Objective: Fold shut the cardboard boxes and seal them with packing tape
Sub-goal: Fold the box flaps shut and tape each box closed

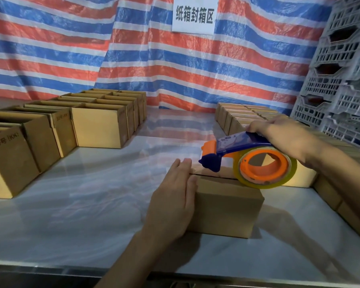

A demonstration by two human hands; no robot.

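Observation:
A small cardboard box [227, 206] lies on the glossy white table [87, 204] in front of me, its top flaps folded down with a dark seam between them. My left hand [173, 200] presses flat with straight fingers on the box's left end. My right hand [283, 136] grips the blue handle of a tape dispenser [245, 159] with an orange hub and a clear tape roll. The dispenser sits over the box top, its blue nose near the seam just right of my left fingertips.
Rows of open cardboard boxes [100, 125] stand at the left. Closed boxes [237, 115] are lined up along the right side. Grey plastic crates [341, 80] are stacked at the far right. A striped tarp [71, 48] with a white sign [194, 15] hangs behind.

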